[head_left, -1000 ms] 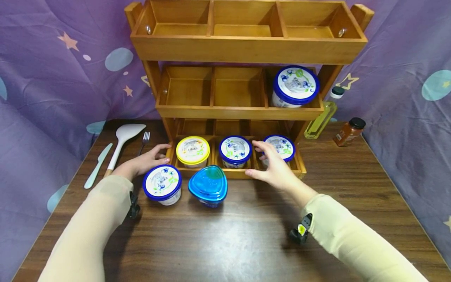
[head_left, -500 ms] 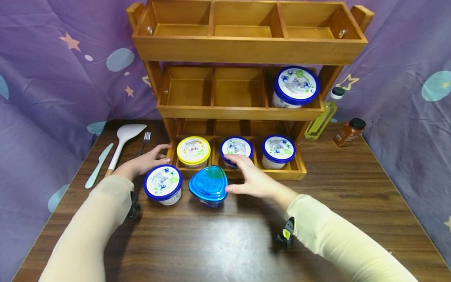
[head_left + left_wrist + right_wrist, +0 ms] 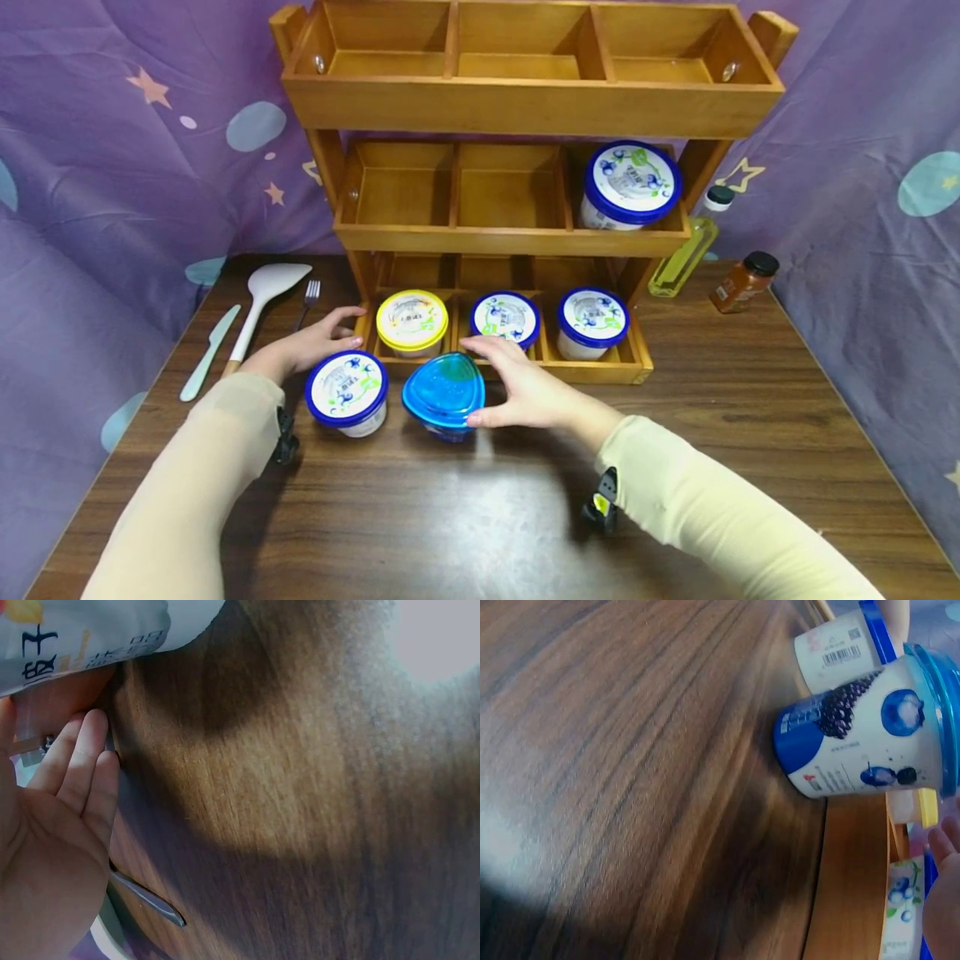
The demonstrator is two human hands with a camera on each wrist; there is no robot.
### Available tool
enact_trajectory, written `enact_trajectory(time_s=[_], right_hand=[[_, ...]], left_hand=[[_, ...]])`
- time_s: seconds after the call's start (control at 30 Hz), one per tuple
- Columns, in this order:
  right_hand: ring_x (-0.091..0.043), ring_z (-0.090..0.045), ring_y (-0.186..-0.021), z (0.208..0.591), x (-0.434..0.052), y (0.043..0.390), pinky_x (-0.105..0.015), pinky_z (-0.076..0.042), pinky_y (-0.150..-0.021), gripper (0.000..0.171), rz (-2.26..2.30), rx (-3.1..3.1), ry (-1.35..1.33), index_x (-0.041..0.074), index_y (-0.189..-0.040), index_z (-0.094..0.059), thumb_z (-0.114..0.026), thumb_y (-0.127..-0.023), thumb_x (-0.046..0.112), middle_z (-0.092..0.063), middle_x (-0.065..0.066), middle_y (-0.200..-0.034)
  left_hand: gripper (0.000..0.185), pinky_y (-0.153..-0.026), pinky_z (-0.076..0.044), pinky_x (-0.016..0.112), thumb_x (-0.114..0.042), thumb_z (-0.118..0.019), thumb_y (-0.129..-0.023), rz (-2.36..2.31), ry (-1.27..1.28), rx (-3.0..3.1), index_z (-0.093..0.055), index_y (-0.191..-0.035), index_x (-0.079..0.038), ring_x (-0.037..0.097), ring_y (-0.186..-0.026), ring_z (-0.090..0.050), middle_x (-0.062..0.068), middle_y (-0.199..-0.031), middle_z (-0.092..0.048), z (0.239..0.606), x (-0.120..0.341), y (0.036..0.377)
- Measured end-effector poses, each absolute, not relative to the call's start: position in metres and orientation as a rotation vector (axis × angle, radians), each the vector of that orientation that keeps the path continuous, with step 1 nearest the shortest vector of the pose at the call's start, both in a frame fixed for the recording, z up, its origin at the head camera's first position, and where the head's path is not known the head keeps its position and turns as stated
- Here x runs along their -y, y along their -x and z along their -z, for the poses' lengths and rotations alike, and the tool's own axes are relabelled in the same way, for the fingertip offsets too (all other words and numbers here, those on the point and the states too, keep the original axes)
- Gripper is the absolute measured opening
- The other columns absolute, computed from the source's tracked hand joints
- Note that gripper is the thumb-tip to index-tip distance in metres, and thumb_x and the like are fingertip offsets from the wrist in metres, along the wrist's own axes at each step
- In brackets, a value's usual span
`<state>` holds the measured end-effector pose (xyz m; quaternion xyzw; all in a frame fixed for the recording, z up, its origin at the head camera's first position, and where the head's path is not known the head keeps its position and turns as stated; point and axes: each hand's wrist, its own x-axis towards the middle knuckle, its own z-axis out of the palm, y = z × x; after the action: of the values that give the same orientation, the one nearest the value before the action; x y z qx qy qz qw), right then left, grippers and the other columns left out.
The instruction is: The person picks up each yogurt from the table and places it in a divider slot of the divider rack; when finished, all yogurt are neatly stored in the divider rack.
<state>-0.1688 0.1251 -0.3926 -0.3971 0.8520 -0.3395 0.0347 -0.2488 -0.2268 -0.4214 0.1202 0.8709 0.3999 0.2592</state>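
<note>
A yogurt cup with a translucent blue rounded-triangular lid point(image 3: 444, 390) stands on the table in front of the wooden shelf. My right hand point(image 3: 525, 390) is spread at its right side, thumb and fingers on either side of the lid edge; I cannot tell whether they touch it. The right wrist view shows the printed berries on that cup's side point(image 3: 870, 731). My left hand point(image 3: 318, 340) lies with relaxed fingers by the left end of the shelf point(image 3: 510, 242), holding nothing. Just in front of it stands a round tub with a blue-rimmed lid point(image 3: 347, 390).
The bottom tier holds a yellow-lidded tub point(image 3: 412, 321) and two blue-lidded tubs; a larger blue-lidded tub point(image 3: 632, 183) sits on the middle tier. Left lie a knife point(image 3: 210, 353), a white ladle point(image 3: 258, 304) and a fork point(image 3: 308, 302). Right are an oil bottle point(image 3: 684, 254) and a jar point(image 3: 745, 282).
My right hand has moved left, from the right-hand tub on the bottom tier to the blue-lidded yogurt cup on the table. My left hand has stayed in place.
</note>
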Motion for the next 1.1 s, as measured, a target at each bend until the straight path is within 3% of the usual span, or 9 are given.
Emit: enact_trajectory(time_s=[0.3,0.77,1.1], right_hand=[[-0.031,-0.032,-0.130,0.399,-0.112,0.166,-0.049,-0.028,-0.104,0.098,0.988,-2.638,1.325,0.005,-0.140,-0.036,-0.084,-0.063,0.041,-0.038,-0.016,-0.139],[-0.025,-0.032,-0.132,0.398,-0.110,0.170,-0.040,-0.031,-0.105,0.089,0.984,-2.541,1.333,0.006,-0.142,-0.032,-0.076,-0.070,0.034,-0.029,-0.015,-0.144],[-0.025,-0.035,-0.129,0.397,-0.108,0.170,-0.040,-0.031,-0.105,0.085,1.046,-2.573,1.322,0.004,-0.138,-0.036,-0.080,-0.071,0.034,-0.035,-0.015,-0.140]], left_hand=[[0.068,-0.102,-0.024,0.059,-0.039,-0.049,-0.097,-1.077,-0.289,-2.343,-0.012,-0.149,-0.015,0.048,-0.126,-0.035,0.034,-0.140,-0.032,0.419,0.225,0.248],[0.067,-0.102,-0.025,0.058,-0.038,-0.049,-0.097,-1.094,-0.300,-2.344,-0.013,-0.149,-0.014,0.048,-0.125,-0.037,0.035,-0.139,-0.033,0.421,0.227,0.249],[0.067,-0.103,-0.024,0.058,-0.037,-0.049,-0.097,-1.087,-0.310,-2.351,-0.014,-0.149,-0.014,0.048,-0.125,-0.036,0.034,-0.139,-0.034,0.420,0.227,0.248]])
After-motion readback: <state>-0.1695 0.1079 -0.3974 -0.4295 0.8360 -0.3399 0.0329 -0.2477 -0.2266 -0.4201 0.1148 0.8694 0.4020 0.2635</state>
